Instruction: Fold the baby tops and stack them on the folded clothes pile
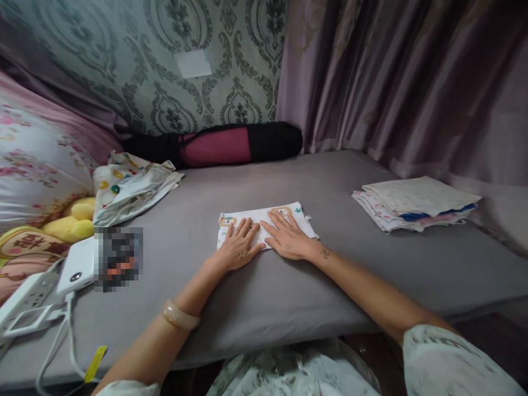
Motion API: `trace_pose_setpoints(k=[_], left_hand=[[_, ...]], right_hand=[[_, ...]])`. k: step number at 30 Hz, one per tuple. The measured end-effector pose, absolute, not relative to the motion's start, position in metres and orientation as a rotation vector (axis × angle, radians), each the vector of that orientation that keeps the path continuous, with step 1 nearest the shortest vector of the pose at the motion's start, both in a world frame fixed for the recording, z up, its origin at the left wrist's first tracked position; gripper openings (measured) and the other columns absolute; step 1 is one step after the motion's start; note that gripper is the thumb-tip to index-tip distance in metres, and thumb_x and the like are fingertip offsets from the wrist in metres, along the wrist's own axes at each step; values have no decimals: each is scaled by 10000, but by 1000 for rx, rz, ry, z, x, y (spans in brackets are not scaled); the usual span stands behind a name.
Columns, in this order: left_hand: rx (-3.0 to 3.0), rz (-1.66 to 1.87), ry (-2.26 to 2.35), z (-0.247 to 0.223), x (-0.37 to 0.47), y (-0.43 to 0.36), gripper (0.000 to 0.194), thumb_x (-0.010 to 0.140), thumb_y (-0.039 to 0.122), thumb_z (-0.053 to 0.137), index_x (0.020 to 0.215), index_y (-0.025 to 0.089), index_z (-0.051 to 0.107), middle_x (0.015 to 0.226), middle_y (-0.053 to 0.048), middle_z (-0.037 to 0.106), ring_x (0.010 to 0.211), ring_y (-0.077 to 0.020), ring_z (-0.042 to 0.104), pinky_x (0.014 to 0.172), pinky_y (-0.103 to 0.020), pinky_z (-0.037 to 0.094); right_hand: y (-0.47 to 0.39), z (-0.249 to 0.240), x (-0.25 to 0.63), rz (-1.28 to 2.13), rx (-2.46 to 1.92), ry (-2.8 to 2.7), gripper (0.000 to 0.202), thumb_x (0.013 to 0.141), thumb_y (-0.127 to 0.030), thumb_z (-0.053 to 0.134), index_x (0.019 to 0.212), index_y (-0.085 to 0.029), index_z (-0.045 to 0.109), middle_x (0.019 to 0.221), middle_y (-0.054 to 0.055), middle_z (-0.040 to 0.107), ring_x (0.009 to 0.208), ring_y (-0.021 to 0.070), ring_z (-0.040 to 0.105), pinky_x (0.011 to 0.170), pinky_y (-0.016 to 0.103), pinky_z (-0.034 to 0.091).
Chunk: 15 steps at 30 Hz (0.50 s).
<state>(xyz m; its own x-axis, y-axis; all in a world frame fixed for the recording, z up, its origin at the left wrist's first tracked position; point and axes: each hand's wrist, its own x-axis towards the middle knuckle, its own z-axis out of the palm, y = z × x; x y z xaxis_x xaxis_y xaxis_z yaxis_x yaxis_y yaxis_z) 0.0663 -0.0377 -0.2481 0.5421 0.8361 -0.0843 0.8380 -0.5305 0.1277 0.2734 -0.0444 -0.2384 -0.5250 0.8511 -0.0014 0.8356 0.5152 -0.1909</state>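
Observation:
A white cloth (264,213) with orange and green prints lies folded into a flat rectangle on the grey bed sheet (264,297). My left hand (240,245) rests flat on its left part, fingers stretched out. On the right part, my right hand (289,236) also lies flat, palm down and fingers apart. Both hands press on the fabric without gripping it, and their thumbs come close together near its front edge. A small tag sticks out at the cloth's right edge. Whether it is a garment or a plain cloth I cannot tell.
A stack of folded cloths (416,201) sits at the right. Loose printed cloths (136,184) lie at the left, beside a white power bank (78,264) and a power strip (28,302). A long black and maroon bag (218,146) lies along the wall.

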Motion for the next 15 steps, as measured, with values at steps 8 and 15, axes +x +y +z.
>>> trace_pose_setpoints(k=[8, 15], left_hand=[[2651, 47, 1439, -257, 66, -39, 755, 931, 642, 222, 1504, 153, 271, 1575, -160, 206, 1467, -302, 125, 1169, -522, 80], [2474, 457, 1506, -246, 45, -29, 565, 910, 552, 402, 1340, 200, 506, 1442, -137, 453, 1333, -273, 413, 1088, -428, 339]], right_hand=[[-53, -241, 270, 299, -1481, -2641, 563, 984, -422, 303, 1514, -233, 279, 1590, 112, 174, 1468, 272, 76, 1165, 520, 65], [-34, -234, 302, 515, -1392, -2396, 519, 955, -360, 391, 1437, -170, 427, 1516, 120, 370, 1404, 219, 311, 1142, 382, 253]])
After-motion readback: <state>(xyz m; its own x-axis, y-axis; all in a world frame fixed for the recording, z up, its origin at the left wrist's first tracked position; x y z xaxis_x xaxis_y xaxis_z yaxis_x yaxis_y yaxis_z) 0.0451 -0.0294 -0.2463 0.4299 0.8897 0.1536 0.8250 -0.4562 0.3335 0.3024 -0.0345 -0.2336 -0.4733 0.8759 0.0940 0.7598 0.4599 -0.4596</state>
